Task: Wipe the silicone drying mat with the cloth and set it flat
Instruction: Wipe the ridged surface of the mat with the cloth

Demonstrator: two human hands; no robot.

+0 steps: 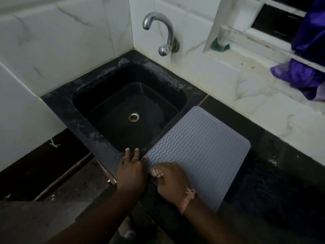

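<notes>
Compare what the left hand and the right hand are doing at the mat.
The left hand lies open, fingers spread flat at the sink edge beside the mat; the right hand is curled, fingers bent on the mat's near corner. The left hand wears a ring; the right has a string band at the wrist. Both meet at the same mat corner.

mat (198, 152) near corner hidden under right hand (171, 182), purple cloth (304, 74) cut off
</notes>
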